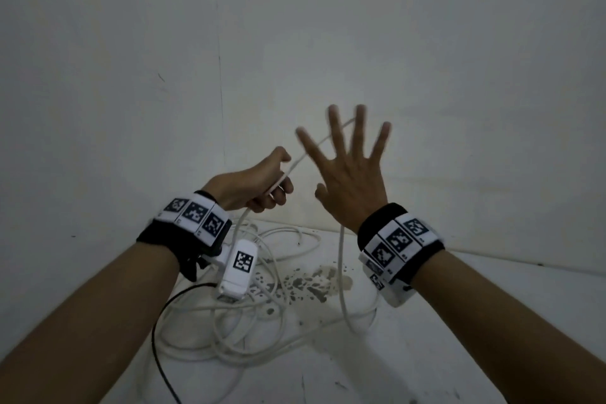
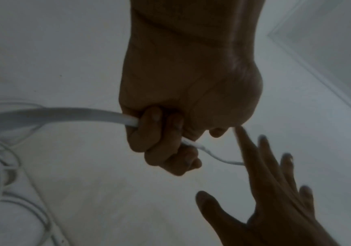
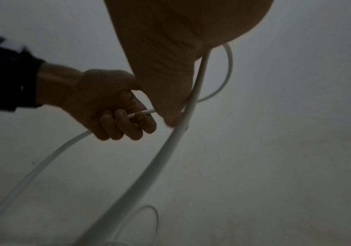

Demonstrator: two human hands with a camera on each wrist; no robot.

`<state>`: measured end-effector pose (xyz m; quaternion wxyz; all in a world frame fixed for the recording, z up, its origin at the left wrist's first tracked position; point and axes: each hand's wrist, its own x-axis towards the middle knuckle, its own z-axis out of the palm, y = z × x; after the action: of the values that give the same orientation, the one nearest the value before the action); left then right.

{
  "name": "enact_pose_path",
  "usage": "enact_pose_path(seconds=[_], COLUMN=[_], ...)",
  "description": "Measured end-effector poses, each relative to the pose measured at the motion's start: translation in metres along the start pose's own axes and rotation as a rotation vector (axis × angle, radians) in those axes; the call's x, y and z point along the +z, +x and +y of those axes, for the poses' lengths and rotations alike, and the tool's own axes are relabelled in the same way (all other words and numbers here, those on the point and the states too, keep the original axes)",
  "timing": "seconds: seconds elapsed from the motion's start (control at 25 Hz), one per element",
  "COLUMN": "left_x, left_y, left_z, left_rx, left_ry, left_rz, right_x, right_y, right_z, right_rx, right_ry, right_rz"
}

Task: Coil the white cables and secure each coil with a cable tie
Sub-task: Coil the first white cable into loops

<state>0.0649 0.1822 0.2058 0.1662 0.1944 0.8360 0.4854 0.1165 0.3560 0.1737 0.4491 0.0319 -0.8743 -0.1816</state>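
Observation:
My left hand [image 1: 259,185] is raised in front of the wall, its fingers curled round a white cable [image 1: 296,163]; the fist [image 2: 166,136] shows the cable [image 2: 69,114] entering on one side and leaving on the other. From there the cable runs up behind my right hand [image 1: 352,167], which is spread wide with straight, blurred fingers [image 1: 360,121]. It loops over the palm side and hangs down past the wrist [image 1: 341,259]. In the right wrist view the cable [image 3: 170,143] lies against the palm [image 3: 170,58].
A loose tangle of white cables [image 1: 249,315] lies on the white floor [image 1: 475,338] below my hands, beside a stained patch [image 1: 314,282]. A thin black cord [image 1: 160,331] runs from the left wrist camera. White walls meet in a corner [image 1: 220,82] just behind.

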Motion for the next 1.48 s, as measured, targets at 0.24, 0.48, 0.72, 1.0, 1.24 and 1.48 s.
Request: enact_pose_path(seconds=[0.24, 0.48, 0.72, 1.0, 1.24, 1.48], left_x=[-0.002, -0.021, -0.053, -0.032, 0.006, 0.025], left_y=[-0.01, -0.005, -0.003, -0.006, -0.01, 0.013], left_z=[-0.028, -0.093, -0.149, -0.042, -0.002, -0.056], left_rx=[0.11, 0.096, -0.199, 0.125, 0.277, 0.17], left_ry=[0.182, -0.026, -0.104, -0.25, -0.281, 0.082], left_rz=[-0.105, 0.238, 0.537, 0.522, -0.177, 0.189], right_x=[0.015, 0.041, 0.055, 0.028, 0.013, 0.033], right_y=[0.004, 0.028, 0.02, -0.004, 0.001, 0.007], right_z=[-0.033, 0.013, 0.057, -0.015, -0.02, 0.046], right_rx=[-0.222, 0.781, 1.203, 0.385, 0.258, 0.505], right_ry=[0.079, 0.856, 1.402, 0.717, 0.647, 0.43], right_rz=[-0.316, -0.209, -0.275, -0.211, 0.302, -0.034])
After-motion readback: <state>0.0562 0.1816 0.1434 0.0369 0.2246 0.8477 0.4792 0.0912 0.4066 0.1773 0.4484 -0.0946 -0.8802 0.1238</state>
